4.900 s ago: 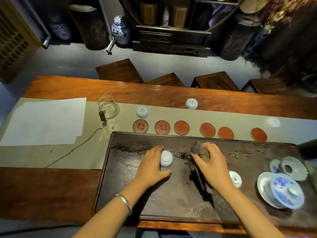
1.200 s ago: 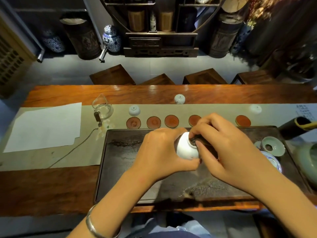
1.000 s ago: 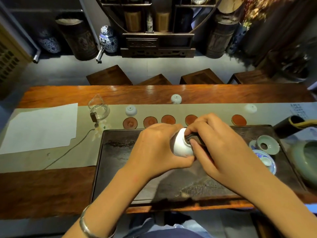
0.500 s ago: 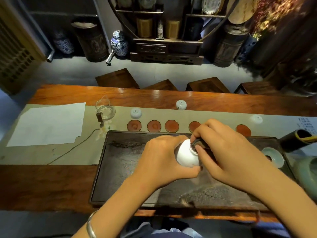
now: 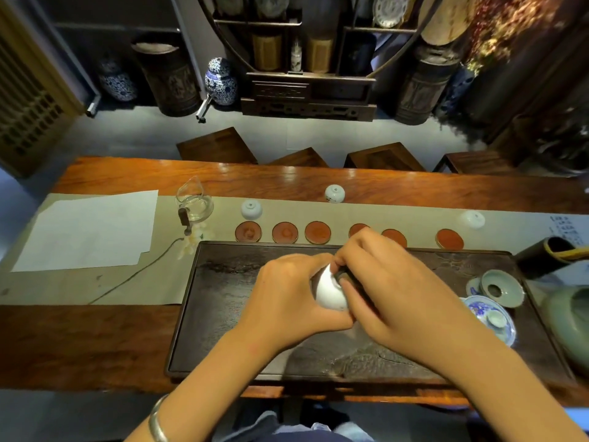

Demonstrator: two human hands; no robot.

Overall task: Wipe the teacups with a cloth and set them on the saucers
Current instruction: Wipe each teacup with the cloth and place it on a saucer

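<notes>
My left hand [image 5: 291,298] grips a white teacup [image 5: 328,290] tilted on its side above the dark tea tray [image 5: 223,314]. My right hand [image 5: 392,291] holds a dark cloth [image 5: 345,275] pressed into the cup's mouth; most of the cloth is hidden by my fingers. Several round red saucers [image 5: 285,232] lie in a row on the runner just beyond the tray. Three more white cups stand upside down farther back: one at the left [image 5: 251,209], one at the middle [image 5: 334,193], one at the right [image 5: 472,219].
A glass pitcher [image 5: 194,204] and a white paper sheet [image 5: 89,229] sit at the left. At the tray's right end are a blue-and-white lidded bowl [image 5: 490,319], a celadon strainer [image 5: 500,287] and a green pot [image 5: 570,323]. Wooden stools stand beyond the table.
Since 4.9 s ago my left hand lifted the cup off the tray and my right hand brought the cloth into it. Over the last second the hands stay together on the cup.
</notes>
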